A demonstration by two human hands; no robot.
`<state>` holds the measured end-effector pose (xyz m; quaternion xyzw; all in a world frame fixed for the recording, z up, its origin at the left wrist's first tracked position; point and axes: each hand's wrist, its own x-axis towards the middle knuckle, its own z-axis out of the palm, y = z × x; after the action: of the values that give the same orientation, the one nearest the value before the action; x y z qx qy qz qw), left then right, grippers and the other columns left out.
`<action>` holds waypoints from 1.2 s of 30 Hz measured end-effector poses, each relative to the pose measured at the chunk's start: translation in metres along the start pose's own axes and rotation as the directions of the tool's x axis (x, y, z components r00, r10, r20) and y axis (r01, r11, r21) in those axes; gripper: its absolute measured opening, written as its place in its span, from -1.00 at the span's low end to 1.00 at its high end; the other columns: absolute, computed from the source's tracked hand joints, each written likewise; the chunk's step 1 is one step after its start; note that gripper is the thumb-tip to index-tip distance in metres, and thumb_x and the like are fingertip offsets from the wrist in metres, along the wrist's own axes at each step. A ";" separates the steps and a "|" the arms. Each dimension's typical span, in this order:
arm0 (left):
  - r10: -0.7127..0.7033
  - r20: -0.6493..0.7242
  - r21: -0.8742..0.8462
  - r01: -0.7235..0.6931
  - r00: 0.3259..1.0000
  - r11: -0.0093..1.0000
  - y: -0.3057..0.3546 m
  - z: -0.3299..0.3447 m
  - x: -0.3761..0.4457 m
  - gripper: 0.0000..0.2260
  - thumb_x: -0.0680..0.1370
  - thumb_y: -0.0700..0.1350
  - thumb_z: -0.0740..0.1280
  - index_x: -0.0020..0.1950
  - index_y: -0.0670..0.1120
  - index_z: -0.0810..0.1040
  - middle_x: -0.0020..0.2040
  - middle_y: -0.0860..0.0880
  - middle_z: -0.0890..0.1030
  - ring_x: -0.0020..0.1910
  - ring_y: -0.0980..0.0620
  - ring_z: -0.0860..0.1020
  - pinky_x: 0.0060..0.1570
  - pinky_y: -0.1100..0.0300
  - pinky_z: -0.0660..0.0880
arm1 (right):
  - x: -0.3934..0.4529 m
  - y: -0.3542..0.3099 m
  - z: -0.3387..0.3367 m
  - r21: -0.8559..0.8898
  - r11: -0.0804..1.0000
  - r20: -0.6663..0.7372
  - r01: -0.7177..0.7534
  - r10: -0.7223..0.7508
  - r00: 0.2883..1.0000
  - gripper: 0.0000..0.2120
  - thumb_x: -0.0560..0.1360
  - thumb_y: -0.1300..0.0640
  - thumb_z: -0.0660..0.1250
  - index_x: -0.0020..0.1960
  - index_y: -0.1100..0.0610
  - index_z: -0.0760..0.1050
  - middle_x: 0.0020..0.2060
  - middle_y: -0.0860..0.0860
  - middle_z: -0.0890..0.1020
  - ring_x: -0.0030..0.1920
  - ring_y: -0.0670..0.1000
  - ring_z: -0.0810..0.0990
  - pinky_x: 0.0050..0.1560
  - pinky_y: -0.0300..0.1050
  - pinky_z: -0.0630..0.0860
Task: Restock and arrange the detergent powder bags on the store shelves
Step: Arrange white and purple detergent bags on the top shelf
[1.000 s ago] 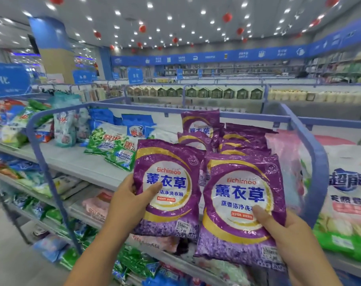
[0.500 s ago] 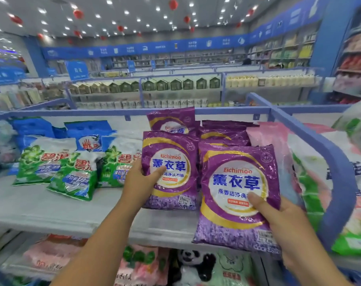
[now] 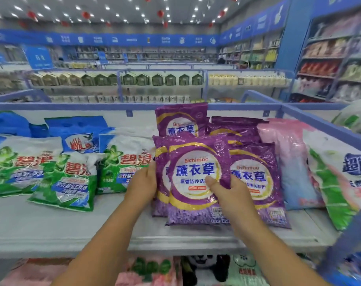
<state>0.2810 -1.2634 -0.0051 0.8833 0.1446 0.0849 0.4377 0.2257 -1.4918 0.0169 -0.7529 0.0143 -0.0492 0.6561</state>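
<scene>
Two purple Eichimoo detergent bags overlap on the grey top shelf [image 3: 51,228]. My right hand [image 3: 229,193] grips the front purple bag [image 3: 196,182], thumb across its label. Half hidden behind it stands the second purple bag [image 3: 161,178], and my left hand [image 3: 142,184] holds its left edge. A third purple bag [image 3: 258,182] lies to the right on the shelf. More purple bags [image 3: 181,120] are stacked behind, one upright.
Green and white detergent bags [image 3: 66,182] lie left of my hands, blue bags [image 3: 76,131] behind them. Pink bags [image 3: 286,157] and a large white-green bag [image 3: 340,182] sit right, by the blue shelf rail [image 3: 319,124]. Lower shelves hold more packs.
Both hands have carried the two purple bags forward onto the shelf. The right-hand bag has slid left over the left-hand one, and a third purple bag now shows at the right.
</scene>
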 end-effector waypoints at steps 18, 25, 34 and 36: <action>0.147 0.089 0.121 -0.157 0.985 0.980 -0.010 0.010 -0.049 0.09 0.27 0.62 0.21 0.62 0.07 -0.02 0.49 -0.02 0.41 0.41 -0.11 0.44 0.30 -0.09 0.49 | 0.008 0.026 0.049 -0.734 0.669 0.052 0.115 -0.114 0.992 -0.16 0.58 -0.36 0.11 0.64 0.01 -0.18 0.55 0.05 0.14 0.55 0.11 0.14 0.51 0.12 0.24; 0.149 0.049 0.049 -0.151 0.988 0.987 -0.005 0.007 -0.054 0.07 0.35 0.55 0.26 0.63 0.06 -0.15 0.56 -0.13 0.31 0.46 -0.19 0.39 0.32 -0.17 0.47 | 0.002 0.018 0.052 -0.686 0.727 -0.015 0.028 -0.053 0.998 -0.09 0.54 -0.41 0.14 0.64 -0.05 -0.26 0.65 0.02 0.01 0.62 0.14 0.02 0.56 0.18 0.14; 0.567 -0.019 0.360 -0.524 0.823 0.772 -0.013 0.005 -0.083 -0.49 0.63 -0.03 0.30 0.58 0.04 0.31 0.66 -0.17 -0.06 0.62 -0.23 -0.04 0.57 -0.18 0.07 | -0.038 0.016 0.032 -0.750 0.653 0.047 0.105 -0.105 0.993 -0.38 0.63 -0.20 0.21 0.58 0.04 0.16 0.51 -0.01 0.35 0.49 0.03 0.34 0.40 0.03 0.38; 0.584 0.038 0.402 -0.548 0.811 0.734 -0.008 0.005 -0.094 -0.53 0.62 0.03 0.29 0.54 0.07 0.38 0.67 -0.13 -0.08 0.63 -0.20 -0.11 0.57 -0.17 -0.04 | -0.049 0.019 0.020 -0.790 0.596 0.074 0.146 -0.144 0.987 -0.52 0.63 -0.21 0.19 0.44 0.03 0.36 0.38 -0.01 0.46 0.37 0.03 0.42 0.29 0.05 0.45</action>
<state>0.1919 -1.2938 -0.0167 0.9497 -0.0974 0.2233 0.1969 0.1797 -1.4707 -0.0071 -0.9639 -0.0272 -0.0900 0.2493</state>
